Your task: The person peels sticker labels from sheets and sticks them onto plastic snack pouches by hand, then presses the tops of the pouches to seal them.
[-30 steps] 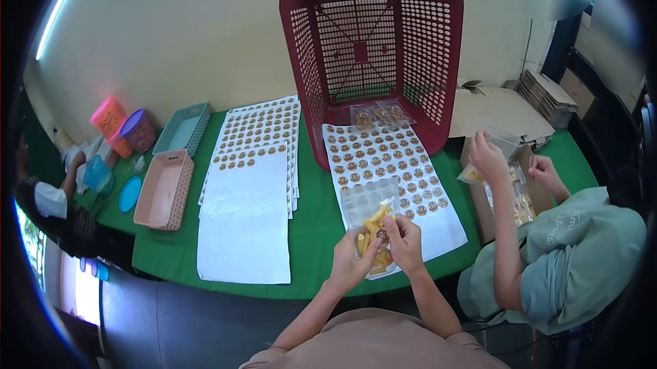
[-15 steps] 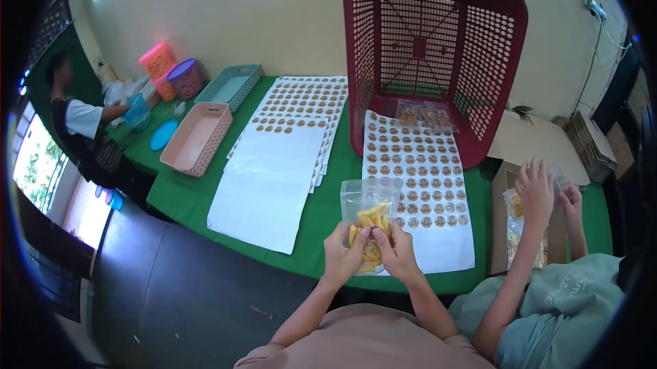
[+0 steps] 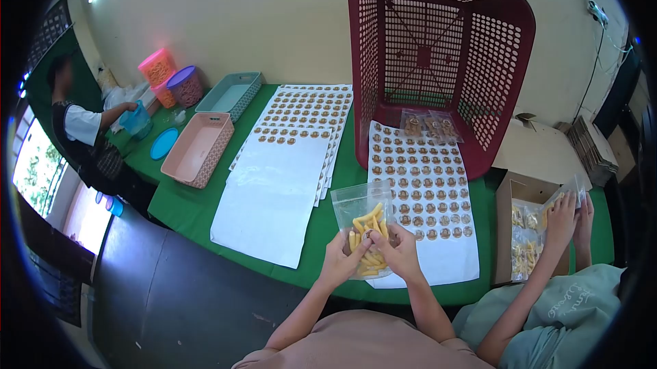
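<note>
Between my two hands is a clear plastic pouch (image 3: 369, 213) of yellow stick-shaped snacks, held upright above the table's front edge. My left hand (image 3: 340, 259) grips its left side, and my right hand (image 3: 399, 251) grips its right side. Both thumbs press on the front of the pouch, near a round spot they partly cover. Behind it lies a sheet of round brown stickers (image 3: 421, 184), its lower part bare white. The far end of that sheet reaches into a maroon plastic basket (image 3: 512, 74) tipped on its side, where several filled pouches (image 3: 430, 126) lie.
More sticker sheets (image 3: 263, 198) lie to the left on the green-covered table, beside a pink tray (image 3: 198, 146) and a teal tray (image 3: 233, 95). At right, a co-worker's hands (image 3: 568, 218) hold a pouch over a cardboard box (image 3: 504, 232) of packed pouches. Another person (image 3: 82, 126) stands far left.
The pouch in my hands has tilted slightly to the left. The co-worker's hands have moved lower and to the right, over the box. The view has shifted a little.
</note>
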`<control>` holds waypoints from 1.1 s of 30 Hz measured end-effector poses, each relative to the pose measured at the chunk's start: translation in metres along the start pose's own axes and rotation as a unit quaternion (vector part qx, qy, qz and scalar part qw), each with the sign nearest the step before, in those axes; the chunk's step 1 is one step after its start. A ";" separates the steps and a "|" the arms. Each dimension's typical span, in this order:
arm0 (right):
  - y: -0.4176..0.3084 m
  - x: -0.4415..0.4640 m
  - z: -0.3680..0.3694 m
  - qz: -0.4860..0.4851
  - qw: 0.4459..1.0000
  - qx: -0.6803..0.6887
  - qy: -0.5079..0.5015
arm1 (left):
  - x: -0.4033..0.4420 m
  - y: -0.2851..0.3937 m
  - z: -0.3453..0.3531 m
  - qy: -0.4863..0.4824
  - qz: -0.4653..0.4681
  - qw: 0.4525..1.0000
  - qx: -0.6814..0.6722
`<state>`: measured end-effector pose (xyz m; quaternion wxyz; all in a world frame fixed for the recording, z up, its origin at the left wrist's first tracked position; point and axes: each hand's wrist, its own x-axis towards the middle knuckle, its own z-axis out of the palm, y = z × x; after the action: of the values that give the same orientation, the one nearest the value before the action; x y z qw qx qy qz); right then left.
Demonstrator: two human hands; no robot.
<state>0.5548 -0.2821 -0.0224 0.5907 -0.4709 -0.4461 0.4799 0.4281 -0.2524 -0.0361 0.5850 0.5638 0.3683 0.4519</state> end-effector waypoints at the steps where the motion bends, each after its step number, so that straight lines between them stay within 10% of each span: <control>1: 0.003 0.003 0.001 0.006 0.999 -0.031 0.014 | 0.000 0.002 -0.004 -0.013 -0.007 1.000 0.027; 5: 0.011 0.014 0.004 0.016 0.993 -0.089 0.071 | 0.005 0.017 -0.021 -0.071 -0.056 0.982 0.166; 14: -0.016 0.019 0.029 0.006 1.000 0.004 -0.009 | 0.014 0.014 -0.046 -0.061 -0.043 0.996 -0.051; 22: -0.019 0.008 0.032 0.054 0.997 -0.031 -0.052 | 0.044 0.028 -0.064 0.020 -0.023 0.997 -0.071; 33: 0.001 0.016 0.026 0.046 0.995 0.018 -0.081 | 0.034 0.016 -0.048 -0.108 -0.010 0.994 0.004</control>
<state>0.5318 -0.2627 -0.0178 0.5384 -0.4400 -0.4612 0.5513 0.3921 -0.2057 -0.0221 0.6233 0.6079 0.3106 0.3813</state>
